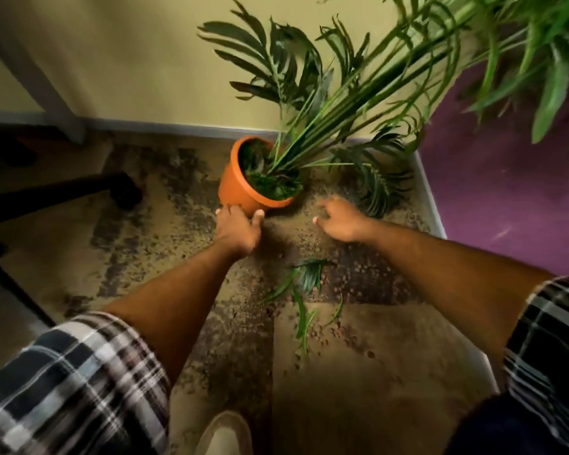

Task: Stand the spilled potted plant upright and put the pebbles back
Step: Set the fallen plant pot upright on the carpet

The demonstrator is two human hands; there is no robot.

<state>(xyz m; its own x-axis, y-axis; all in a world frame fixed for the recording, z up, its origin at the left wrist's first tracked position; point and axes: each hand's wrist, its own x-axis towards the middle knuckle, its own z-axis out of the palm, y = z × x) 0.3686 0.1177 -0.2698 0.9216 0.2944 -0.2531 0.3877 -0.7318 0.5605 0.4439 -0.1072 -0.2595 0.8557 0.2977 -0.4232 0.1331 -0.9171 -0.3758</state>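
An orange pot (235,188) stands tilted on the carpet near the wall corner, its mouth turned toward the upper right. Long green palm fronds (349,93) lean out of it toward the purple wall. My left hand (239,229) grips the pot's lower side, thumb and fingers around its base. My right hand (337,218) hovers open just right of the pot, fingers spread over the floor. Small brown pebbles (352,274) lie scattered over the carpet between and below my hands.
Broken green leaves (304,290) lie on the carpet among the pebbles. A black chair leg with a caster (124,188) reaches in from the left. A yellow wall (128,60) is behind, a purple wall (506,178) at right. My shoe (225,435) is at the bottom.
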